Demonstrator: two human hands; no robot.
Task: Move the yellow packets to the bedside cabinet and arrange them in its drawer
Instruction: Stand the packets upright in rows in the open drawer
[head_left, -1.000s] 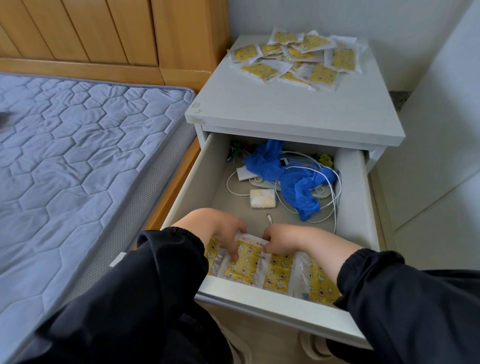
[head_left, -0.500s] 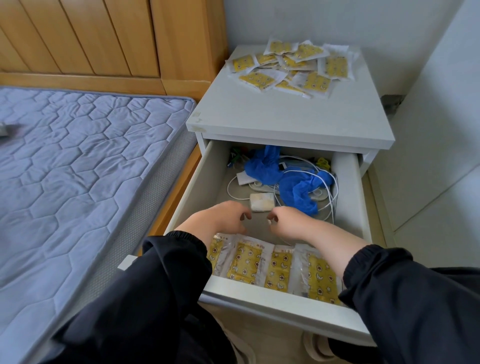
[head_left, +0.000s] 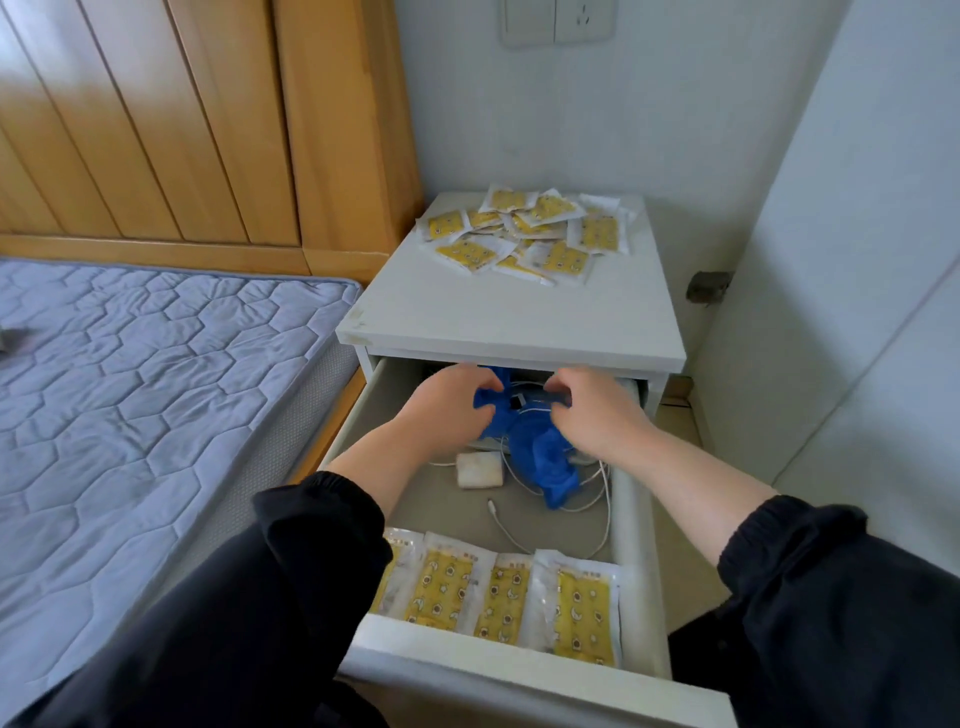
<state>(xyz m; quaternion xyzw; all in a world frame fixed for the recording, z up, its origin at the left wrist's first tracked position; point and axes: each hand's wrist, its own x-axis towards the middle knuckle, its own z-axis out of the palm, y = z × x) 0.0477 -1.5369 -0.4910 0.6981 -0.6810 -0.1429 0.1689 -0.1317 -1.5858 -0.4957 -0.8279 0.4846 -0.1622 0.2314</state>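
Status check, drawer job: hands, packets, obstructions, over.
Left hand, right hand grip blue cloth, drawer back. Packet row at drawer front; pile on cabinet top. Cables clutter the middle.

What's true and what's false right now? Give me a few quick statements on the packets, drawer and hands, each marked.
1. A row of packets lies at the front of the drawer. True.
2. The cabinet top holds no packets. False: a pile lies at its back.
3. The left hand and right hand are at the blue cloth. True.
4. The drawer is shut. False: it is pulled out.
5. One hand holds a packet. False: neither does.
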